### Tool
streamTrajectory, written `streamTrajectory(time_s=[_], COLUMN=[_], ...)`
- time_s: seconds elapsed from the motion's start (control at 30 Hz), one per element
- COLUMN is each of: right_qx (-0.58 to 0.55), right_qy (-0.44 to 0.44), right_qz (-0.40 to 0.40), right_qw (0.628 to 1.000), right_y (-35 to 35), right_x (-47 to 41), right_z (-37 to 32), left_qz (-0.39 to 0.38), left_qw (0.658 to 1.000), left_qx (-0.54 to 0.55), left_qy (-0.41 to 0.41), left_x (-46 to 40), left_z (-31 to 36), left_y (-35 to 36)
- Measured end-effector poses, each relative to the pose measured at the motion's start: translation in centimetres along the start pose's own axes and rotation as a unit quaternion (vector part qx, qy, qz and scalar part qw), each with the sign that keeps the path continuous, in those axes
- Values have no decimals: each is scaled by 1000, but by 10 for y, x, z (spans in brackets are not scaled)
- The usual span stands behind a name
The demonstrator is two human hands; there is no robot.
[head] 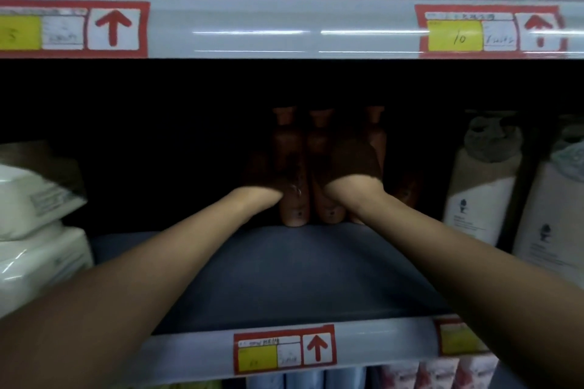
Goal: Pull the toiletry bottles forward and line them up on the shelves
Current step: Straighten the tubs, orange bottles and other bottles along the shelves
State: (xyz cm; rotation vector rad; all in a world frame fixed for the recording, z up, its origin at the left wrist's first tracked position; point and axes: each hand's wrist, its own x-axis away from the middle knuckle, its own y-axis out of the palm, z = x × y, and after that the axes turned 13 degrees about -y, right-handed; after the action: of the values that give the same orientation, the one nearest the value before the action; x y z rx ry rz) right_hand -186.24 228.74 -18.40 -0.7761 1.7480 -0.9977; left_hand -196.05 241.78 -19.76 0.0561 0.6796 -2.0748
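Store shelving here, pretty dim, with a grey-blue shelf (pixel 284 275) running deep into shadow and red arrow price tags (pixel 284 349) on the front rail. Way at the back stands a tight row of brown bottles (pixel 292 174), upright and touching each other. Both arms are reached in: the left hand (pixel 268 186) sits against the left side of the row, the right hand (pixel 355 164) over the right side. Too dark to tell what the fingers are doing. White bottles (pixel 480 180) stand off to the right, white packs (pixel 34 196) on the left.
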Motion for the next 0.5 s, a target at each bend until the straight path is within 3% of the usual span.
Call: streamTrajectory(time_s=[0.1, 0.27, 0.4, 0.5], right_qx=[-32, -55, -26, -37], right_qy=[-4, -116, -75, -70], right_qz=[52, 172, 145, 172], right_qw=[998, 977, 986, 982], right_y=[-9, -5, -1, -4], right_x=[7, 18, 31, 38], right_z=[-9, -20, -38, -58], left_qz=[-10, 32, 67, 77], left_qw=[999, 985, 987, 988], left_qx=[-27, -45, -52, -43], left_qy=[-36, -164, -137, -127], left_x=[5, 37, 48, 63], left_z=[-8, -16, -21, -22], left_y=[-12, -41, -63, -81])
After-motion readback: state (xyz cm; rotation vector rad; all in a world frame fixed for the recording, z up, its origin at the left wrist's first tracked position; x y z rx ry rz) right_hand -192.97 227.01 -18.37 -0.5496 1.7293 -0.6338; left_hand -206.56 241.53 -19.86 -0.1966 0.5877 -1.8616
